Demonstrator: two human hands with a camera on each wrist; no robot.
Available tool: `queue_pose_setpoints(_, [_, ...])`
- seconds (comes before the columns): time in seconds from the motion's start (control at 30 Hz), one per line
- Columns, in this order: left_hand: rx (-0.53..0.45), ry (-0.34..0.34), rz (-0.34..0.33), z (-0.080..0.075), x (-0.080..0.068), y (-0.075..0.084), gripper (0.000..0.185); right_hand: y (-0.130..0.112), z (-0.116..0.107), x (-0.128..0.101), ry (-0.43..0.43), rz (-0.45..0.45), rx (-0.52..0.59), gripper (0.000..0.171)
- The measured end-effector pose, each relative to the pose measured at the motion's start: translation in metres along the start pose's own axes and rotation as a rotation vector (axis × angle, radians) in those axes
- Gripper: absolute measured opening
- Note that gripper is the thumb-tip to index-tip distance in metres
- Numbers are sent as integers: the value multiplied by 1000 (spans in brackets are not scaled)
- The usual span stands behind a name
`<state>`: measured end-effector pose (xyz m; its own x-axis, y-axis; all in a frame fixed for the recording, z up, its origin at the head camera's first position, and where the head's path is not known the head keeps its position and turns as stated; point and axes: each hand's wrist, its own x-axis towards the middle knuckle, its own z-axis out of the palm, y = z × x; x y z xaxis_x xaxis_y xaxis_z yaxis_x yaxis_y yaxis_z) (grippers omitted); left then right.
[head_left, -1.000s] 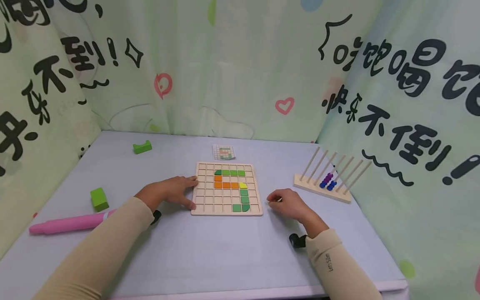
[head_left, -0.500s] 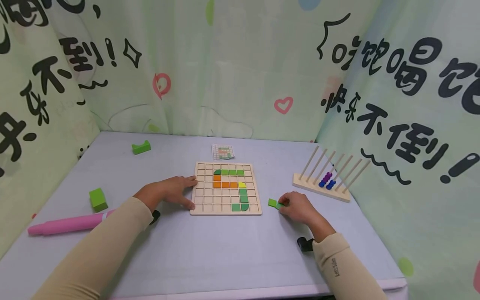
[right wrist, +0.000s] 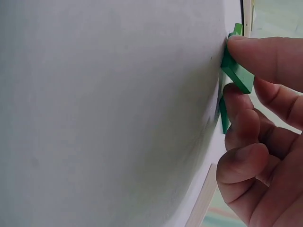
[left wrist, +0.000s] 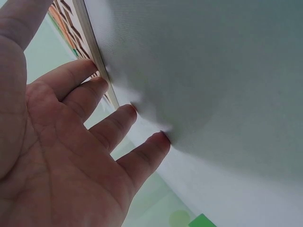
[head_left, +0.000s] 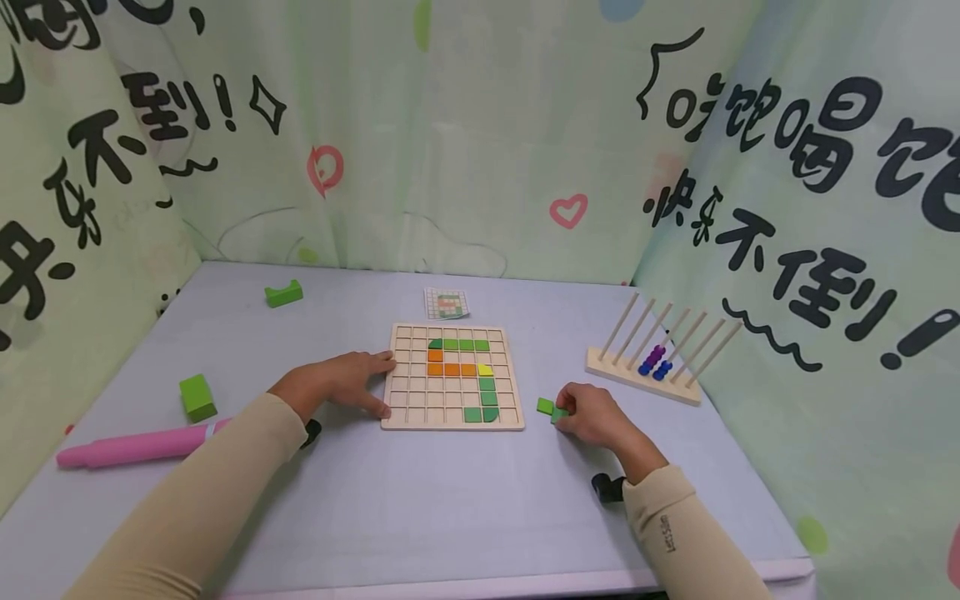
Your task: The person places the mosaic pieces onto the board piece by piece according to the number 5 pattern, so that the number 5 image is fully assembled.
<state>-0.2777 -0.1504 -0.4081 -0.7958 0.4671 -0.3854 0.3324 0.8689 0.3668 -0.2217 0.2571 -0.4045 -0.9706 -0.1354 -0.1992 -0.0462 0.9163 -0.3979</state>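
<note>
A wooden grid board point(head_left: 420, 400) lies flat on the table, with green, orange and yellow tiles set in an S-like shape. My left hand point(head_left: 341, 383) has its fingers spread, thumb and fingertips touching the board's left edge. In the left wrist view, the fingers point(left wrist: 142, 156) reach down to the cloth and the board's side. Right of the board, my right hand point(head_left: 598, 414) pinches a green tile point(right wrist: 240, 75) between thumb and finger, tilted just above the cloth. A lighter green tile point(head_left: 545, 405) lies beside it. Another dark green tile point(right wrist: 224, 116) shows under the fingers in the right wrist view.
A small pattern card point(head_left: 447, 304) lies behind the board. At the right stands a wooden peg rack point(head_left: 645, 382) with purple and blue beads. Two green blocks point(head_left: 197, 398) and a pink tube point(head_left: 135, 448) lie on the left. Printed curtains enclose the table.
My right hand has moved slightly right, away from the board, uncovering the lighter green tile, and a green tile now shows at its fingertips. The left hand stays at the board's edge.
</note>
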Motion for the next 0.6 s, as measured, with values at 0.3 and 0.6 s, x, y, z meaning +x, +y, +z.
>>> queue_pose_setpoints(0.3, [1, -1, 7, -1, -3, 1, 100, 4, -2, 0, 2, -35, 34, 16])
queue_pose_setpoints(0.6, [9, -3, 11, -1, -3, 3, 99, 1, -5, 5, 13, -131, 128, 11])
